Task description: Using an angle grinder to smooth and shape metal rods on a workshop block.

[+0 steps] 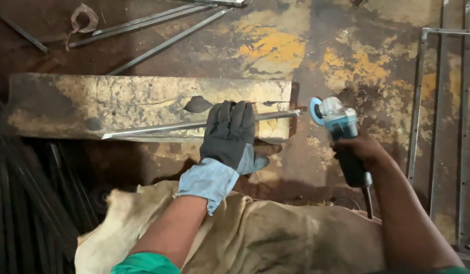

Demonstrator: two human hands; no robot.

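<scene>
Left hand [230, 133], gloved, pressed flat over a thin metal rod [158, 127] lying along a wooden block [92, 99], pinning it; fingers point to 12 o'clock. Rod tip overhangs the block's edge at 3 o'clock. Right hand [359, 152], bare, wrapped tight round the body of an angle grinder [336, 122], disc just beside the rod tip, apparently not touching.

Risks, as judged: rod is held by palm pressure only, so disc contact could kick or spin it. Bare right hand is exposed to sparks. Cloth [275, 228] over the lap at 6 o'clock could catch sparks. Loose bars [164, 30] lie at 11 o'clock.
</scene>
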